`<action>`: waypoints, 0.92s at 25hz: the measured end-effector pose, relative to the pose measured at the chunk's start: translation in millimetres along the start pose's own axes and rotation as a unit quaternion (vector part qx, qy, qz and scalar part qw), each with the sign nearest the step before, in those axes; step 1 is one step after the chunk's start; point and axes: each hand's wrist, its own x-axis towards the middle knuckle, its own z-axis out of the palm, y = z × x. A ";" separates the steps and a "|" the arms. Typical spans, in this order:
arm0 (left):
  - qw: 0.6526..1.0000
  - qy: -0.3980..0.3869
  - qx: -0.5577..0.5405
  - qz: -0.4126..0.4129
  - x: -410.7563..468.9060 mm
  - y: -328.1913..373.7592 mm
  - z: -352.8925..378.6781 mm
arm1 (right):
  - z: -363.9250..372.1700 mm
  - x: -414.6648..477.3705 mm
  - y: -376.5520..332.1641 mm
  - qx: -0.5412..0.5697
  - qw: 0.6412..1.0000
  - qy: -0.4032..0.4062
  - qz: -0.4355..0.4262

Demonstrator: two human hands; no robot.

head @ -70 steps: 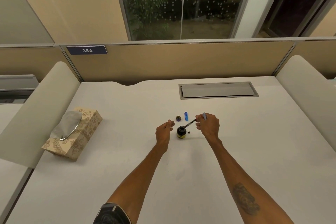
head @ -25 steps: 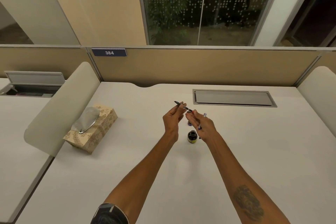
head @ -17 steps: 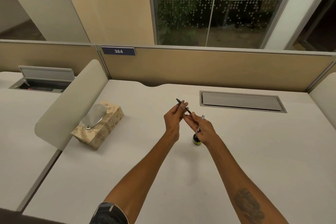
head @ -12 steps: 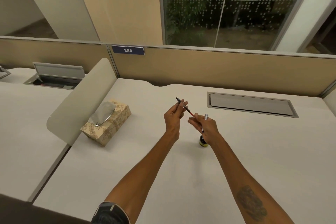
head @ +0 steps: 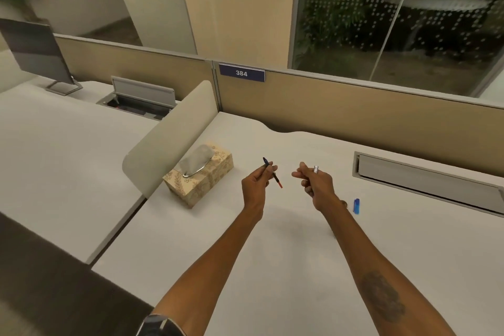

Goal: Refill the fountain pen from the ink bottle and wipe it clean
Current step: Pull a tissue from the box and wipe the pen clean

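My left hand (head: pixel 256 185) pinches the thin dark front part of the fountain pen (head: pixel 272 173) above the white desk (head: pixel 272 240). Its dark tip points up and away, and its red end points down toward my right hand. My right hand (head: pixel 316 183) is curled round the pen barrel (head: pixel 315 169), of which only the silver end sticks out above the fingers. The two hands are a short gap apart. The ink bottle is hidden, probably behind my right forearm. A small blue pen cap (head: pixel 356 206) lies on the desk right of my right wrist.
A patterned tissue box (head: pixel 201 177) with a tissue sticking out stands left of my hands. A curved beige divider (head: pixel 166 136) separates this desk from the neighbouring one, where a monitor (head: pixel 35 54) stands. A grey cable flap (head: pixel 425 180) is set into the desk at the right.
My hands have moved apart, with the front part of the pen staying in my left hand. The view has swung left, so the ink bottle has dropped out of sight and the tissue box is nearer.
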 end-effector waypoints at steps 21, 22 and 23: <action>0.977 0.210 0.006 -0.032 58.0 -2.7 -186.8 | 233.4 21.3 18.4 -0.365 0.907 -0.127 -0.164; 0.977 0.209 0.003 -0.037 60.4 -5.3 -192.2 | 240.0 21.1 20.1 -0.386 0.899 -0.128 -0.165; 0.978 0.203 0.000 -0.042 62.5 -7.2 -196.4 | 246.2 20.7 20.4 -0.405 0.890 -0.131 -0.163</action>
